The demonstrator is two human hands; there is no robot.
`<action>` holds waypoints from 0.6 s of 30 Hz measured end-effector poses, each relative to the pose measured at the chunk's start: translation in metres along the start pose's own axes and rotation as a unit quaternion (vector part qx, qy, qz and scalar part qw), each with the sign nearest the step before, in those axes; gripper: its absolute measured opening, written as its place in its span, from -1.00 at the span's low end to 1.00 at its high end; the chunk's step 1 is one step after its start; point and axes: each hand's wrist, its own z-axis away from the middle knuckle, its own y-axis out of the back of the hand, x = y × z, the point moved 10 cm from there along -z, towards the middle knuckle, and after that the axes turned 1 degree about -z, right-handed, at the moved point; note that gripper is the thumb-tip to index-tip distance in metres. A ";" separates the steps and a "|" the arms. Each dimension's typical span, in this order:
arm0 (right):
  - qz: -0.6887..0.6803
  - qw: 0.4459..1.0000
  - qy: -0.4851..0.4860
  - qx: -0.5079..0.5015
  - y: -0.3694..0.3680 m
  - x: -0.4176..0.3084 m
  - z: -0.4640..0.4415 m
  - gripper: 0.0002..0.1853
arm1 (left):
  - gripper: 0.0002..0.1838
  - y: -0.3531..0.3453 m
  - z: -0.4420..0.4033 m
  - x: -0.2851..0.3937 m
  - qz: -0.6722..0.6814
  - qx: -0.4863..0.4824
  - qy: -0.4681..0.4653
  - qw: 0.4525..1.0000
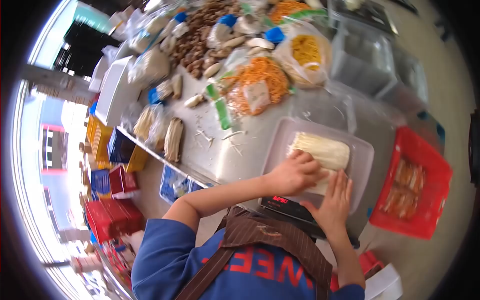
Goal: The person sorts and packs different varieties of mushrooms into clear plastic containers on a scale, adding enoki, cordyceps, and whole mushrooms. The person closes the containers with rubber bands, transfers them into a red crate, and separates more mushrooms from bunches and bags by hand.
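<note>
A pale, shallow tray (362, 165) sits over a black scale (287, 207) with a lit red display. Inside the tray lies a bundle of enoki mushrooms (325, 151), with more pale strands below it, partly covered by my hands. My left hand (297, 172) comes in from the left, its fingers curled against the near side of the mushrooms. Stretched out beside it, the fingers of my right hand (335, 202) lie flat over the lower strands, thumb apart. What sits under both palms is hidden.
Shredded orange food (260, 80) in plastic and a bag of yellow strips (306, 52) lie at the back of the metal table (220, 160). Brown mushrooms (200, 40) are heaped farther off. A red basket (435, 185) with packs stands right; clear containers (362, 55) stand behind.
</note>
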 end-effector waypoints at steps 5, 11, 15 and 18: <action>-0.019 1.000 0.007 0.008 0.022 -0.001 0.000 -0.07 | -0.51 0.063 0.031 -0.026 0.041 0.211 -0.013 0.977; 0.001 0.974 -0.051 0.219 0.069 -0.036 -0.004 -0.60 | -0.77 0.151 0.160 -0.271 -0.097 0.417 0.347 0.835; -0.067 0.950 0.006 0.304 0.074 -0.104 -0.043 -0.80 | -0.85 0.133 0.208 -0.344 0.043 0.353 0.488 0.797; -0.185 0.945 0.060 0.264 0.054 -0.144 -0.075 -0.80 | -0.84 0.173 0.227 -0.343 -0.222 0.351 0.445 0.794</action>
